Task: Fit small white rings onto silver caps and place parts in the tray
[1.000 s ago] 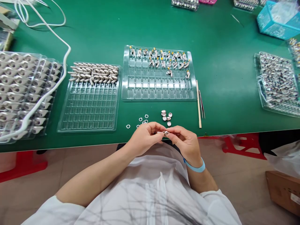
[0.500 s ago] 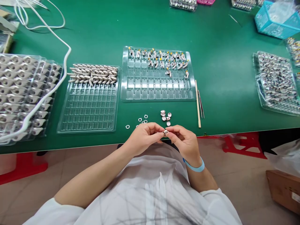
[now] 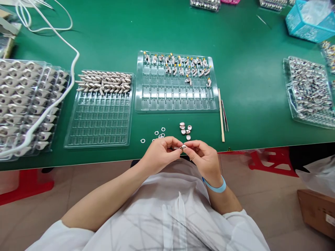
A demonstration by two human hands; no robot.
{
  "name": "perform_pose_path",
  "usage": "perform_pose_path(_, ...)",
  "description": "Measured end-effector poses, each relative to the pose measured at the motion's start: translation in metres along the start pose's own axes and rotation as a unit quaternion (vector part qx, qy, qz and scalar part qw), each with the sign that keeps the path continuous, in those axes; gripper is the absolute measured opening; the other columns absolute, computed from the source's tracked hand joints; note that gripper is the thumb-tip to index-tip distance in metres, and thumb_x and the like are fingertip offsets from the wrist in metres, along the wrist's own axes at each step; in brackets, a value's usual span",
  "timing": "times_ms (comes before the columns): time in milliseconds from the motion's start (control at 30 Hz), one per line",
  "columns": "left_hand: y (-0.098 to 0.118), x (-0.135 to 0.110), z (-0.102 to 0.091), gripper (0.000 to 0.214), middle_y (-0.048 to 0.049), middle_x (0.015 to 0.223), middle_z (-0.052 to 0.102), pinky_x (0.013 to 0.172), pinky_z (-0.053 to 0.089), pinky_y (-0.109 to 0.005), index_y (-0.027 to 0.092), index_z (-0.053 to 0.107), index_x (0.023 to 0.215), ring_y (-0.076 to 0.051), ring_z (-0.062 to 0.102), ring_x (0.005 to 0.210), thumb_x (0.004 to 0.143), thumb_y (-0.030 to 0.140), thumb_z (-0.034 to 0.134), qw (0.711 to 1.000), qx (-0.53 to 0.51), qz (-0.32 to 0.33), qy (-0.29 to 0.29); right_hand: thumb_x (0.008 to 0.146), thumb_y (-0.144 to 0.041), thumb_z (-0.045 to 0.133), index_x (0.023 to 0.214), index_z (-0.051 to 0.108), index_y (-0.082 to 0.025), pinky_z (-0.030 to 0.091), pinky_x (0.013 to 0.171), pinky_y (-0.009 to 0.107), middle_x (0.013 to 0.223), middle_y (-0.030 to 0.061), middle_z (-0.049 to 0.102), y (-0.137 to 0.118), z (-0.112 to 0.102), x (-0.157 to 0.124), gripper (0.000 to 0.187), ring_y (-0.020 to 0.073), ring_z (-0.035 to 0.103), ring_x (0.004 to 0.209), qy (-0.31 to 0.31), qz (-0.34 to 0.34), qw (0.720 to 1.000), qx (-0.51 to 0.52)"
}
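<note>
Between my fingertips, at the table's front edge, is a small rounded silver metal part [image 3: 184, 147]. My left hand [image 3: 163, 153] pinches it from the left, and my right hand [image 3: 205, 158], with a blue band on the wrist, pinches it from the right. Fingers cover much of it, so its full shape is hidden. Just beyond lie several round metal caps [image 3: 188, 138]. Several thin white rings [image 3: 142, 141] are scattered by my left hand, partly hidden behind it.
A clear tray [image 3: 157, 104] holds small curved parts with yellow tips; another tray [image 3: 96, 139] holds rows of grey metal pieces. A wooden stick [image 3: 221, 116] and tweezers [image 3: 224, 116] lie to the right. A white cable [image 3: 74, 64] crosses stacked trays [image 3: 15, 101] at left.
My right hand has shifted slightly left, and the metal part has turned a little between my fingertips. The things on the table look unmoved.
</note>
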State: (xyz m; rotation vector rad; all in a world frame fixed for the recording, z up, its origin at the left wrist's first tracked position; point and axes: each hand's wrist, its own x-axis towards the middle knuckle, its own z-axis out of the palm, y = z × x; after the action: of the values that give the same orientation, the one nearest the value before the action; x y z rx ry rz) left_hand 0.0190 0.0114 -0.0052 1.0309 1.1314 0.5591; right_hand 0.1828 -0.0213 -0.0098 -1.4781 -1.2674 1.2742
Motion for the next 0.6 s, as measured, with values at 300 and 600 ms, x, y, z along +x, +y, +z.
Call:
perform_pose_path(300, 0.0066, -0.0011, 0.0011, 0.015, -0.0019, 0.076, 0.064, 0.066, 0.058, -0.028, 0.014, 0.065, 0.081, -0.014, 0.062, 0.069, 0.073, 0.027, 0.063, 1.000, -0.025, -0.012, -0.003, 0.080, -0.030, 0.066, 0.091, 0.068, -0.021, 0.047, 0.050, 0.019, 0.076, 0.0001, 0.066, 0.0023, 0.0021, 0.0011, 0.014, 0.0083, 0.056, 0.059, 0.000, 0.008, 0.999, 0.041)
perform_pose_path(600, 0.0022, 0.0002, -0.0023, 0.014, -0.0021, 0.078, 0.065, 0.064, 0.054, -0.024, 0.014, 0.065, 0.082, -0.013, 0.061, 0.070, 0.074, 0.025, 0.063, 0.999, -0.024, -0.014, -0.016, 0.083, -0.025, 0.063, 0.095, 0.070, -0.023, 0.047, 0.060, 0.026, 0.085, 0.0030, 0.066, 0.0021, -0.0058, 0.0041, 0.014, 0.0130, 0.058, 0.072, -0.048, -0.084, 0.995, -0.023)
